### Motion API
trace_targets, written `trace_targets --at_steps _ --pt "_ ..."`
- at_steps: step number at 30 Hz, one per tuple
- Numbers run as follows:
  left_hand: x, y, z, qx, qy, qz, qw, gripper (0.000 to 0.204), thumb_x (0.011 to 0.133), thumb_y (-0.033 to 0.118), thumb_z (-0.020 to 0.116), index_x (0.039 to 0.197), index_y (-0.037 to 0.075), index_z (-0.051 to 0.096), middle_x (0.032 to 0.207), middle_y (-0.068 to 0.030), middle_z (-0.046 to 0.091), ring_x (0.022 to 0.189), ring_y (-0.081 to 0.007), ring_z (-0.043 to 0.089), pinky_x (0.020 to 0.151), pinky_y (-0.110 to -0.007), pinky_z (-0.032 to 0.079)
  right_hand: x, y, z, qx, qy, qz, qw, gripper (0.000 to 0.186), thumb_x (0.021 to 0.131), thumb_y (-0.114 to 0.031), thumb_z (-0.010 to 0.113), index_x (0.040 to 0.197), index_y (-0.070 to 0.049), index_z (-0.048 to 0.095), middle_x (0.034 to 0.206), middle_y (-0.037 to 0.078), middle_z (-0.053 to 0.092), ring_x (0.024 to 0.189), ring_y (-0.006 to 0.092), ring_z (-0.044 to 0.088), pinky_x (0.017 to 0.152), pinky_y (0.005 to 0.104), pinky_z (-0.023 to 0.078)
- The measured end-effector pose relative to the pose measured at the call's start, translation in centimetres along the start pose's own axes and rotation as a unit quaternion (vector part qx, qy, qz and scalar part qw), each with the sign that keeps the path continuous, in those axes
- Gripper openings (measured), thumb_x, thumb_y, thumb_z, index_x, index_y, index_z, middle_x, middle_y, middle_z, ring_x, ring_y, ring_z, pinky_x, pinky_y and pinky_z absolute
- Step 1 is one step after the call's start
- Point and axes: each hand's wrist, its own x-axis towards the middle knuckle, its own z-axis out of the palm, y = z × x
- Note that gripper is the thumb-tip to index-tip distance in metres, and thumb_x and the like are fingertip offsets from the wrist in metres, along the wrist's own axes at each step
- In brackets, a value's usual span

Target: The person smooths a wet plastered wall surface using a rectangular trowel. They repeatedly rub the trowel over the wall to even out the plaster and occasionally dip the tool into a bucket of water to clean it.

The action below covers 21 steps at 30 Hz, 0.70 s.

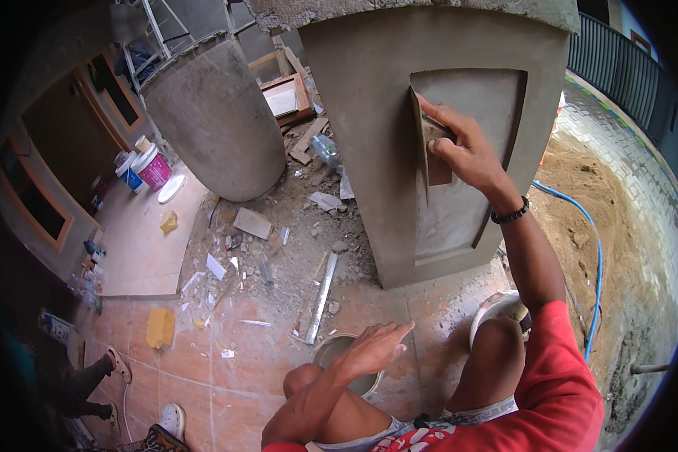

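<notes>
My right hand [463,147] grips a flat plastering trowel [440,169], held edge-on against the left border of a recessed panel [463,215] on the grey plastered pillar [350,105]. My left hand [373,346] is open, fingers stretched out, above a bucket of grey contents [331,340] between my knees. A second bucket [481,309] stands by my right knee, partly hidden by it.
A cylindrical plastered column [211,120], ladder [154,34], paint tubs [154,169] and yellow sponge [160,328] lie left. Rubble and a metal bar [322,297] cover ground before me. Another person's feet [169,418] show lower left. A blue hose [595,241] crosses sand at right.
</notes>
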Motion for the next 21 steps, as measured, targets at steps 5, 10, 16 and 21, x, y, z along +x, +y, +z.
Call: trace_targets --at_steps 5,10,16,21 --pt "-0.1 0.0 0.1 -0.006 -0.001 0.008 1.000 0.052 0.096 0.019 0.054 0.143 0.000 0.041 0.125 -0.0254 0.055 0.119 -0.0412 0.050 0.103 -0.049 0.037 -4.4 2.3 0.0 -0.065 -0.083 0.021 0.994 0.067 0.073 -0.010 0.053 0.140 -0.006 0.051 0.091 0.014 0.052 0.083 0.0274 0.052 0.083 0.0342 0.044" --pt "-0.3 -0.4 0.3 0.006 0.004 0.013 1.000 0.052 0.096 0.019 0.054 0.143 0.000 0.040 0.123 -0.0254 0.055 0.117 -0.0421 0.051 0.102 -0.049 0.037 -4.7 -0.1 0.5 -0.162 0.089 -0.029 0.982 0.066 0.075 -0.009 0.057 0.141 -0.005 0.050 0.091 0.013 0.049 0.084 0.0264 0.052 0.082 0.0332 0.045" --pt "-0.2 0.2 0.1 0.005 -0.004 0.004 1.000 0.052 0.096 0.018 0.055 0.142 0.001 0.041 0.124 -0.0251 0.055 0.118 -0.0421 0.051 0.101 -0.049 0.038 -1.2 -1.2 4.1 -0.347 0.129 -0.058 0.927 0.067 0.077 -0.009 0.065 0.142 -0.006 0.046 0.100 0.016 0.049 0.089 0.0317 0.053 0.078 0.0393 0.048" --pt "-0.5 0.0 0.4 0.006 0.024 0.030 0.999 0.052 0.096 0.019 0.056 0.142 0.001 0.041 0.125 -0.0247 0.055 0.119 -0.0415 0.051 0.102 -0.049 0.037 -7.6 3.2 10.4 -0.406 0.007 -0.076 0.911 0.077 0.072 -0.002 0.067 0.144 -0.010 0.043 0.098 0.015 0.048 0.088 0.0303 0.052 0.074 0.0413 0.047"
